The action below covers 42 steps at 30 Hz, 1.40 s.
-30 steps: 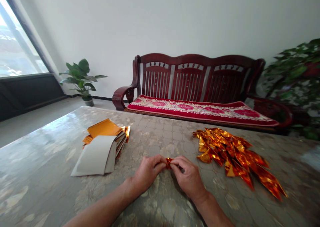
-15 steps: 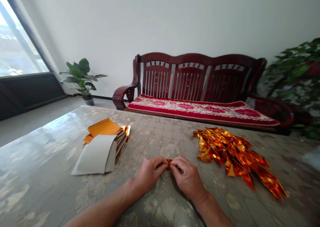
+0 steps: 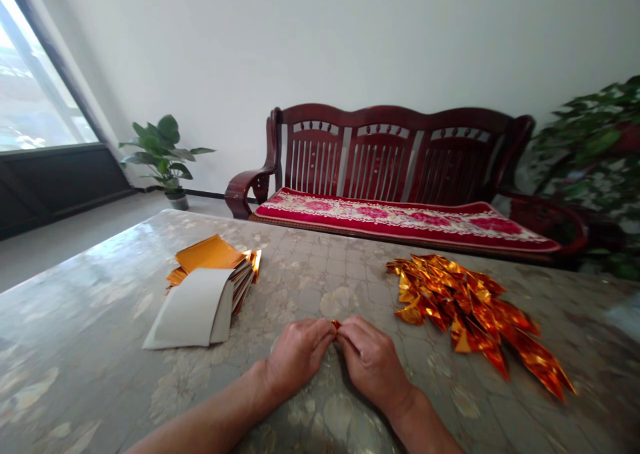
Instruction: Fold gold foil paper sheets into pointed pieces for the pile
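Note:
Both my hands meet at the near middle of the table, fingertips almost touching. Between them shows a small bit of shiny orange foil paper [image 3: 336, 324], mostly hidden by the fingers. My left hand [image 3: 301, 351] pinches it from the left, thumb against the fingers. From the other side my right hand [image 3: 373, 361] pinches it too. To the right lies a heap of folded orange-gold foil pieces [image 3: 465, 297], pointed and glossy. On the left is a fanned stack of paper sheets [image 3: 193, 307], pale grey on one face, with gold foil sheets [image 3: 210, 254] behind.
The table [image 3: 300, 267] has a patterned, glossy cover. Beyond its far edge stands a dark red wooden bench [image 3: 380, 154] with a red floral cushion [image 3: 400, 219]. A potted plant [image 3: 167, 154] is at the left, a larger leafy plant [image 3: 590, 154] at the right.
My fingers have closed in further on the foil piece, so less of it shows. Both hands have shifted slightly downward. The stack and the heap look unmoved.

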### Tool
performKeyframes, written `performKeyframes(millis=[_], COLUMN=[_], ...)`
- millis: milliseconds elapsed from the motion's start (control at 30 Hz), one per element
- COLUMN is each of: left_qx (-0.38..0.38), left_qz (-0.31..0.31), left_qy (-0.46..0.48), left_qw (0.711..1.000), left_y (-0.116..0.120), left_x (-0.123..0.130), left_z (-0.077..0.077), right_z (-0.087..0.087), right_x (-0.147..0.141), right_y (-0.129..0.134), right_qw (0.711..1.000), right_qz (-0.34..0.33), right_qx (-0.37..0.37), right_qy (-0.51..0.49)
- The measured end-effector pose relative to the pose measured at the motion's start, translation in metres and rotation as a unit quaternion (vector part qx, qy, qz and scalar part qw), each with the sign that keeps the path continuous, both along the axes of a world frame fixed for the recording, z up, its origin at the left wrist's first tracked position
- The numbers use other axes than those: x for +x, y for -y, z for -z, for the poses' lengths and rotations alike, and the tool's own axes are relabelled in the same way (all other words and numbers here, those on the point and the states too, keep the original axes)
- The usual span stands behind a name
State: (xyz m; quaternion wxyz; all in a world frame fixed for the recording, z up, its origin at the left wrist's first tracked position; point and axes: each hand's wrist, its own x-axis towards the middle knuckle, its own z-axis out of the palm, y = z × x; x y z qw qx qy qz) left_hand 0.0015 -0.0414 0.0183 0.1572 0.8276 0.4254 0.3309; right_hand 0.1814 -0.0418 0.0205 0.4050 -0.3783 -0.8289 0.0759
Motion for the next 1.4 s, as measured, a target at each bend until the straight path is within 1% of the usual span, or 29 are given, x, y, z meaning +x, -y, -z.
performKeyframes(millis=[133, 233, 333, 500, 600, 733, 967, 1167, 1267, 1400], left_qx=[0.028, 0.026, -0.002, -0.063, -0.067, -0.048, -0.040, -0.039, -0.030, -0.005], left_qz=[0.005, 0.013, 0.004, -0.005, 0.006, 0.023, 0.031, 0.058, 0.076, 0.103], left_qy=[-0.012, -0.009, 0.034, 0.112, 0.136, 0.152, 0.126, 0.124, 0.097, 0.037], left_qw=[1.000, 1.000, 0.999, 0.992, 0.988, 0.987, 0.991, 0.990, 0.992, 0.994], left_y=[0.001, -0.001, -0.003, -0.007, -0.010, -0.012, -0.010, -0.009, -0.007, -0.005], left_x=[-0.001, -0.002, -0.001, -0.002, -0.003, -0.005, -0.008, -0.009, -0.010, -0.013], left_z=[0.000, 0.000, -0.002, -0.003, 0.000, 0.002, 0.002, -0.003, -0.008, -0.014], right_z=[-0.001, -0.001, -0.003, -0.009, -0.010, -0.008, -0.007, -0.011, -0.014, -0.019], right_x=[-0.003, -0.005, -0.004, 0.004, 0.007, 0.008, 0.007, 0.007, 0.008, 0.008], right_y=[0.004, 0.005, 0.002, -0.002, -0.003, -0.004, -0.002, -0.001, 0.000, 0.002], right_qw=[1.000, 1.000, 1.000, 0.998, 0.998, 0.998, 0.997, 0.997, 0.998, 0.998], right_qz=[0.012, 0.015, 0.013, -0.015, -0.019, -0.028, -0.033, -0.034, -0.032, -0.041], right_qx=[0.011, 0.009, -0.004, -0.018, -0.017, -0.005, 0.032, 0.043, 0.053, 0.048], right_qy=[0.018, 0.019, -0.009, -0.056, -0.058, -0.056, -0.058, -0.052, -0.033, -0.008])
